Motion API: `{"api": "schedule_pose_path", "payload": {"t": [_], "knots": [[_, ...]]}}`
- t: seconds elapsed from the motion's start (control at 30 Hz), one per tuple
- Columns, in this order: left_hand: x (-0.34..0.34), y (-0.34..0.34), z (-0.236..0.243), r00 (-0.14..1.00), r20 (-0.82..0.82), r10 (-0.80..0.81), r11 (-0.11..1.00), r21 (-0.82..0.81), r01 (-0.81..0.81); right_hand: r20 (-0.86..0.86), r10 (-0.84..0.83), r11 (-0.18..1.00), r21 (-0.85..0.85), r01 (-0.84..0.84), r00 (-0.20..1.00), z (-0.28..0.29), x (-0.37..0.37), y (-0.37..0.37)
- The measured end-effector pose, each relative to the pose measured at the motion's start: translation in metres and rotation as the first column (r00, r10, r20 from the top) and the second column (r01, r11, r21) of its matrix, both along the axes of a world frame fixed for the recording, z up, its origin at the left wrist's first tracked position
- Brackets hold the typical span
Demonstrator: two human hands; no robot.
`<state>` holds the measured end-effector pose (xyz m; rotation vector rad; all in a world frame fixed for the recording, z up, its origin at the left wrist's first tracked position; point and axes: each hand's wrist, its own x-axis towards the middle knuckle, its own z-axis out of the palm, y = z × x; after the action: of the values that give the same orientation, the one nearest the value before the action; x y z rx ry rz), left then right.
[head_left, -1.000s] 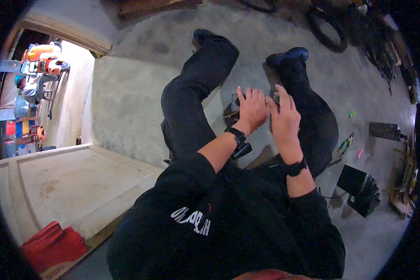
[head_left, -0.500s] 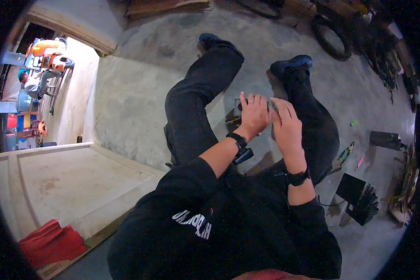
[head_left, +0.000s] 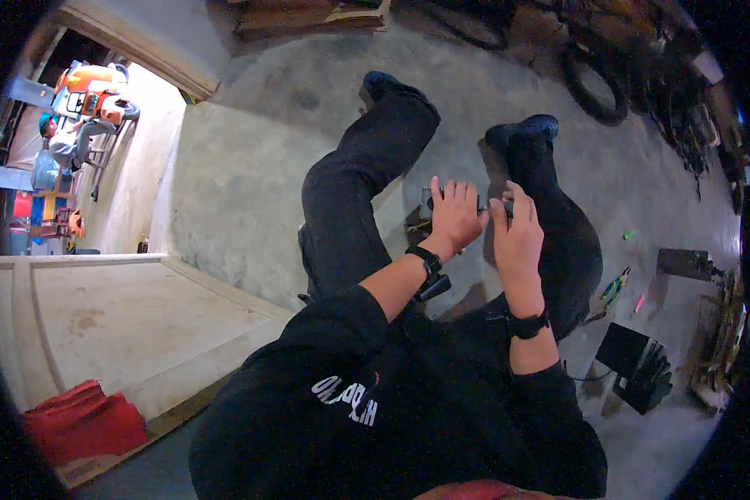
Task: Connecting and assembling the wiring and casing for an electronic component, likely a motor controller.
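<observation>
1. The left hand and right hand are both clamped on a small dark device, one at each end.
2. Its long axis runs across between the two grips; mostly hidden under the fingers.
3. It sits above the knees, equally near both hands.

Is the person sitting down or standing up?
Sitting. Both legs stretch forward over the concrete floor, and the left hand and right hand hold a small dark object above the lap.
</observation>
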<state>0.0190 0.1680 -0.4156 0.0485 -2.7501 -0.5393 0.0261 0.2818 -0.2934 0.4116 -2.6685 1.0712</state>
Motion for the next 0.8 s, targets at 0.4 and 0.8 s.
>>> {"api": "schedule_pose_path", "payload": {"t": [0.4, 0.8], "knots": [[0.000, 0.003, 0.005, 0.999, 0.034, 0.000, 0.995, -0.103, 0.003, 0.147, 0.051, 0.992, 0.103, -0.067, 0.988, 0.005, -0.004, 0.002], [0.004, 0.001, 0.013, 0.986, 0.165, -0.024, 0.999, 0.027, 0.020, 0.038, 0.005, 1.000, 0.030, -0.007, 0.999, 0.004, -0.008, 0.011]]}}
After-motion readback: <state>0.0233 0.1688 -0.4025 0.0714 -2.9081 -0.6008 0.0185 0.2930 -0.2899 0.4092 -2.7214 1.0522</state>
